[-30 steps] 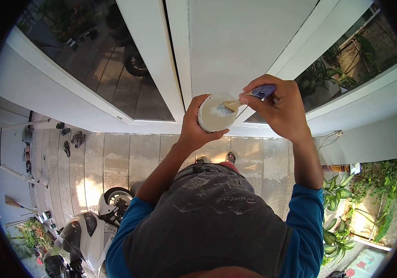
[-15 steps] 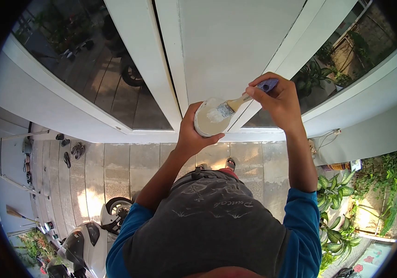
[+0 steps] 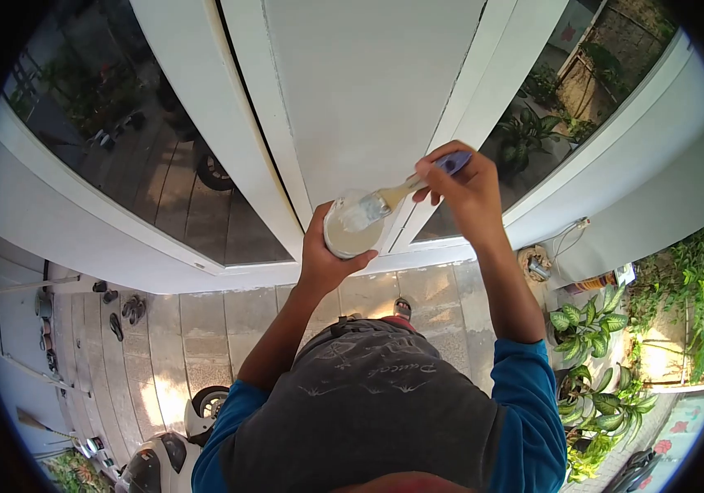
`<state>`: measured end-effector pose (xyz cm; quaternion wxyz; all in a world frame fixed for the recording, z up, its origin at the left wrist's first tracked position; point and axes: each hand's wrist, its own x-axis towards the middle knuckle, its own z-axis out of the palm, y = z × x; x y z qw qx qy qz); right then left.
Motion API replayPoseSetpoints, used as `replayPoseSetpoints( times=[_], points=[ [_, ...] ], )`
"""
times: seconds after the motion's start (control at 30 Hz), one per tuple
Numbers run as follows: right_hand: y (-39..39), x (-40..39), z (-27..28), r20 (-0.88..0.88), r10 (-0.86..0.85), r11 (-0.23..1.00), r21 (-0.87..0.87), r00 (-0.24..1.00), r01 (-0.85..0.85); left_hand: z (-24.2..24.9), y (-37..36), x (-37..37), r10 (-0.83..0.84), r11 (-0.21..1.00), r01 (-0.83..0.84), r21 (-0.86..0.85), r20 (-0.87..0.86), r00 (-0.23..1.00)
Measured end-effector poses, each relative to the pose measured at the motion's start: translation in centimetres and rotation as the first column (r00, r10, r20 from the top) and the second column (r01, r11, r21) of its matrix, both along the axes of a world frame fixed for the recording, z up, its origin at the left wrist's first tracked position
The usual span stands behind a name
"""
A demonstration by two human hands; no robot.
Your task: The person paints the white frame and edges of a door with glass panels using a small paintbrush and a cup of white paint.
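My left hand (image 3: 325, 261) is wrapped round a small tub of off-white paint (image 3: 350, 237), held up in front of my chest. Between the fingers of my right hand (image 3: 468, 191) is the purple-tipped handle of a paintbrush (image 3: 397, 195). The brush slants down to the left, and its paint-coated bristles are inside the mouth of the tub, at its upper right. Behind both hands rises a pale panel (image 3: 372, 90) with white frame strips on either side.
Dark glass panes (image 3: 159, 148) flank the panel left and right. Below lies a tiled floor (image 3: 204, 329) with sandals (image 3: 132, 309) at the left. A motorbike (image 3: 159, 462) stands at lower left, potted plants (image 3: 588, 329) at the right. Cable (image 3: 567, 234) hangs on the right wall.
The camera view has shifted, so both hands, tub and brush sit a little further left. The brush's bristles have dipped further into the tub.
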<state>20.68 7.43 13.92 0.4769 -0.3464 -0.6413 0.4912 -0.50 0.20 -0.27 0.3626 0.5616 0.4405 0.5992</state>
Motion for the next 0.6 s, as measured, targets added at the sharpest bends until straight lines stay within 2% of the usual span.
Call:
replayPoseSetpoints(
  times=[0.07, 0.1, 0.17, 0.3, 0.37, 0.5, 0.6],
  points=[
    [0.8, 0.4, -0.7, -0.112, -0.057, 0.995, -0.091, 0.992, 0.047, 0.2, -0.3, 0.0, 0.018, 1.000, -0.018, -0.018, -0.008, 1.000],
    [1.1, 0.6, -1.1, -0.113, -0.054, 0.995, -0.091, 0.992, 0.044, 0.3, -0.3, 0.0, 0.010, 1.000, -0.011, -0.018, -0.032, 0.999],
    [1.7, 1.1, -1.9, -0.253, -0.073, 0.971, -0.238, 0.965, 0.011, 0.5, -0.2, 0.1, 0.001, 1.000, -0.002, -0.015, -0.052, 0.999],
    [2.4, 1.8, -3.2, -0.335, -0.078, 0.941, -0.336, 0.939, -0.041, 0.7, 0.0, 0.3, -0.016, 1.000, 0.016, 0.002, 0.024, 1.000],
    [2.5, 2.1, -3.4, -0.452, -0.103, 0.887, -0.445, 0.886, -0.124, 0.7, 0.4, 0.3, -0.016, 1.000, 0.015, 0.022, 0.074, 0.997],
    [3.2, 3.4, -3.7, -0.578, -0.147, 0.814, -0.532, 0.803, -0.234, 0.6, 0.4, -0.3, -0.028, 0.999, 0.024, 0.034, 0.113, 0.993],
    [3.0, 5.0, 0.1, -0.694, -0.111, 0.838, -0.450, 0.711, -0.308, -0.6, 0.5, 0.0, -0.046, 0.995, 0.030, 0.096, 0.169, 0.985]
  ],
)
